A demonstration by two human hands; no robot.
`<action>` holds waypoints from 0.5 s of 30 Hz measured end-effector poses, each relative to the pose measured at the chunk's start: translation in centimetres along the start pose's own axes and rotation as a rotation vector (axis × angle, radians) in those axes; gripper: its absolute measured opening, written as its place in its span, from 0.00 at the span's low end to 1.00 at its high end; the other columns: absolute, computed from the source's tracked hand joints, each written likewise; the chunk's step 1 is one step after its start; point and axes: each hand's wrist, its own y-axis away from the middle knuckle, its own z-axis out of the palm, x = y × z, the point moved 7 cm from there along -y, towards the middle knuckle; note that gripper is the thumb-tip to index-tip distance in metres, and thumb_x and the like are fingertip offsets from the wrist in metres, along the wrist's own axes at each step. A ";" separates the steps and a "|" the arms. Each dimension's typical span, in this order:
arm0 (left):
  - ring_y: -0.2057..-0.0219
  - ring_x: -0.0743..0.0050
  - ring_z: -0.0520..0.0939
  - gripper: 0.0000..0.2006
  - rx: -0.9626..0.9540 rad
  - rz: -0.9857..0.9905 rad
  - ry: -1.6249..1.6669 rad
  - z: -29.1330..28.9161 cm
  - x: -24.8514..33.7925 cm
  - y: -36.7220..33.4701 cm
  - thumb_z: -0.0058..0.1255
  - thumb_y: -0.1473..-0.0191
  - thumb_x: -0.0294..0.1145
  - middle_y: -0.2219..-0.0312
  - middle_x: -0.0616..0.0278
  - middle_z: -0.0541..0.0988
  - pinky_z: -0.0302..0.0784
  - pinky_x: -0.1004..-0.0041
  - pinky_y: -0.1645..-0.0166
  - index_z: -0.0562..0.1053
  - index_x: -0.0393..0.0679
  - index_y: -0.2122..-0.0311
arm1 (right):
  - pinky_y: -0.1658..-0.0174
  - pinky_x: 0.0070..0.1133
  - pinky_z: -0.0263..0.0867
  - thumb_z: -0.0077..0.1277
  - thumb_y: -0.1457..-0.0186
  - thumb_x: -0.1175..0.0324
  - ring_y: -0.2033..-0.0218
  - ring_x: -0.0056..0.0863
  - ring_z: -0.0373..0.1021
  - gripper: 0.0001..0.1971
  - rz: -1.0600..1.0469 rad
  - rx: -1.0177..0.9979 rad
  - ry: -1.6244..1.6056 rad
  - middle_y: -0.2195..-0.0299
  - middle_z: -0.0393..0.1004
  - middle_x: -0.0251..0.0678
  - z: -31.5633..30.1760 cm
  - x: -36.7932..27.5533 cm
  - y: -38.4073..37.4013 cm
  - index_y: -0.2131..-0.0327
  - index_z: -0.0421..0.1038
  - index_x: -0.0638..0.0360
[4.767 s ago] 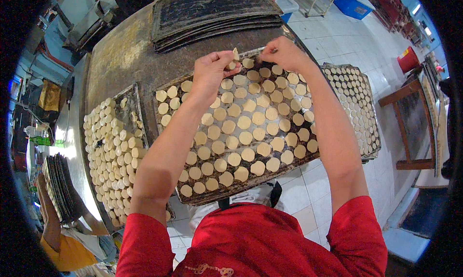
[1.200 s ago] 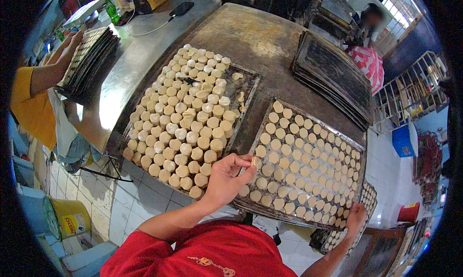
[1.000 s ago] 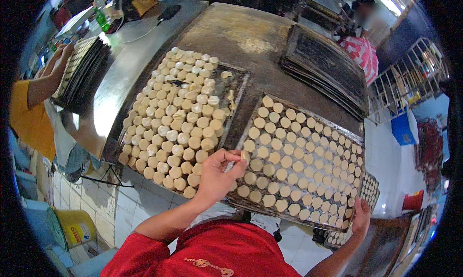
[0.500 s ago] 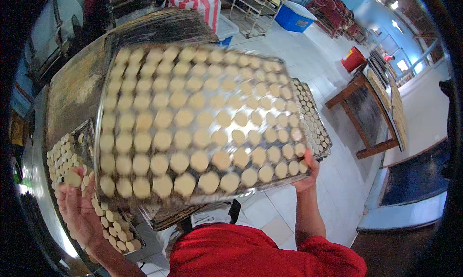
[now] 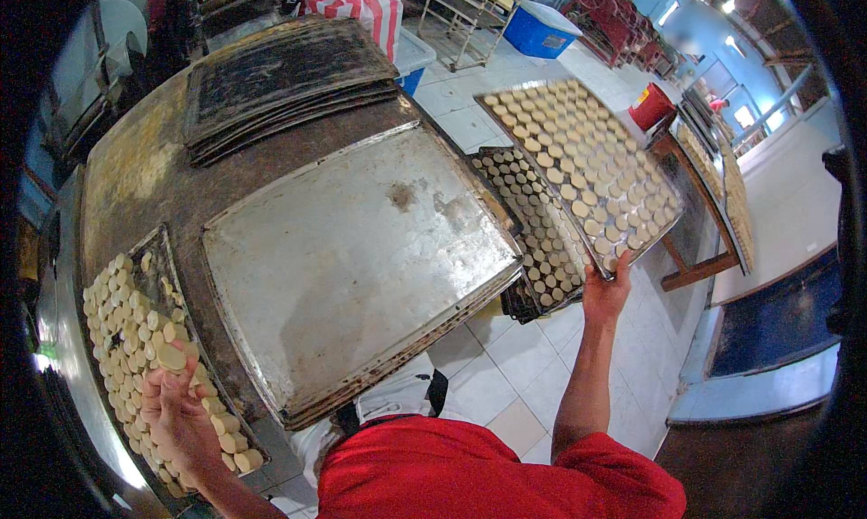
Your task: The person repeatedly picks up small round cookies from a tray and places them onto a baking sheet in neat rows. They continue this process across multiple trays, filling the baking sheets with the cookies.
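My right hand (image 5: 607, 293) grips the near corner of a metal baking tray (image 5: 654, 241) set with rows of pale, flat dough rounds. That tray is tilted, over the right side of a lower tray (image 5: 519, 307) that also carries dough rounds. Between the fingertips of my left hand (image 5: 176, 411) is a single dough round (image 5: 170, 356). Below this hand lies a dark tray (image 5: 155, 244) heaped with loose dough rounds (image 5: 126, 338). In front of me a bare metal tray (image 5: 361, 257) tops a stack on the worn table.
A pile of blackened trays (image 5: 289, 76) lies at the table's far side. Beyond are a striped bag (image 5: 357, 4), a wheeled rack (image 5: 461, 18) and a blue cooler (image 5: 540, 29). At right stand a red bucket (image 5: 652, 108) and a wooden table (image 5: 691, 171).
The filled tray has swung right, from above the stack to over the lower tray, uncovering the bare tray. My left hand has moved slightly right and down with the dough round.
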 end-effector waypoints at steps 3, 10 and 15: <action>0.55 0.62 0.86 0.09 0.063 -0.040 0.026 -0.7 -0.7 0.5 0.54 0.36 0.30 0.50 0.45 0.80 0.86 0.75 0.65 0.75 0.40 0.54 | 0.63 0.27 0.81 0.49 0.32 0.56 0.55 0.31 0.77 0.23 0.038 0.103 -0.037 0.48 0.75 0.34 -2.1 3.0 0.2 0.38 0.62 0.51; 0.58 0.60 0.87 0.09 0.069 -0.050 -0.031 1.1 -1.0 1.1 0.54 0.36 0.31 0.54 0.45 0.82 0.86 0.74 0.65 0.75 0.43 0.53 | 0.46 0.32 0.73 0.57 0.36 0.61 0.41 0.37 0.65 0.31 0.190 0.355 0.141 0.40 0.65 0.41 -7.2 9.4 3.7 0.34 0.56 0.55; 0.58 0.57 0.87 0.07 0.124 -0.084 -0.037 0.6 -2.3 2.3 0.55 0.38 0.28 0.56 0.47 0.82 0.86 0.69 0.63 0.76 0.41 0.55 | 0.45 0.28 0.65 0.61 0.40 0.69 0.46 0.33 0.66 0.32 -0.178 0.250 1.577 0.43 0.67 0.44 -7.6 0.4 2.0 0.37 0.59 0.68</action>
